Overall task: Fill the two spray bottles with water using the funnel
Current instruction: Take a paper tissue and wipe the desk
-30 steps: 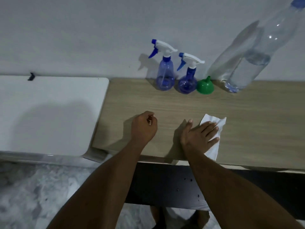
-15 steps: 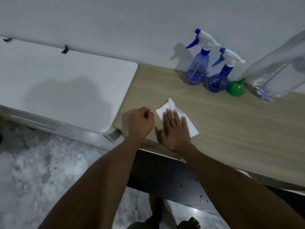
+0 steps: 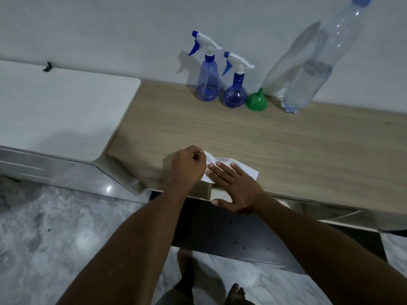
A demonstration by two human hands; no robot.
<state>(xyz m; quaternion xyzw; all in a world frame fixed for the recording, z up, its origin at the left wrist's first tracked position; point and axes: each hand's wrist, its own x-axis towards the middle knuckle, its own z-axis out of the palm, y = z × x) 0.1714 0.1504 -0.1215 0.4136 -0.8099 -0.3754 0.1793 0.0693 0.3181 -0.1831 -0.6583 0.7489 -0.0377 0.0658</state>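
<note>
Two blue spray bottles with white trigger heads stand against the wall: a taller one (image 3: pixel 208 83) and, right of it, a shorter round one (image 3: pixel 235 96). Beside them a green funnel (image 3: pixel 256 102) rests mouth down. Next to that stands a tall clear water bottle (image 3: pixel 308 82) with a blue cap, partly filled. At the table's front edge, far from the bottles, my right hand (image 3: pixel 234 184) lies flat with spread fingers on a white tissue (image 3: pixel 245 170). My left hand (image 3: pixel 189 166) is a closed fist touching the tissue's left corner.
The bottles and my hands are on a light wooden table (image 3: pixel 286 146). A white surface (image 3: pixel 61 111) adjoins it on the left. Below are a dark panel under the table, the marble floor and my bare feet.
My right hand has slid the tissue leftward across the table until it meets my left fist, then back to the front edge. The left fist stayed in place. The bottles and funnel have not moved.
</note>
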